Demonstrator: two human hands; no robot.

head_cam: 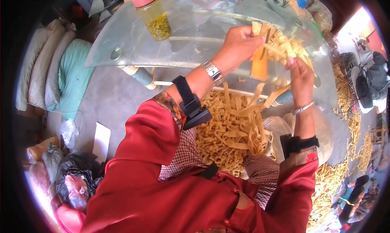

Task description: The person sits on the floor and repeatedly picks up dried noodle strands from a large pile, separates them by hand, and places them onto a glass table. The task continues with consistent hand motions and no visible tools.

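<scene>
Over the right part of a glass table point(189, 50), my left hand point(243, 44) pinches the end of a flat, pale yellow plaited strip point(275, 50). My right hand point(300, 71) grips the same strip further right, and it spans the gap between both hands. Beside my left fingertips are a flat orange-yellow piece point(259, 67) and a thin dark blade-like strip point(266, 41); whether my fingers touch them I cannot tell. A heap of short pale strips point(288, 45) lies on the glass behind my right hand. Longer plaited strip point(277, 96) hangs below my right hand towards a large coiled pile point(228, 132) between my knees.
A jar with a pink lid point(158, 23) stands on the table's left part. Filled sacks point(51, 68) are at the left, with plastic bags point(76, 184) below them. A white sheet point(102, 141) lies on the floor. More strips point(326, 193) cover the floor at right.
</scene>
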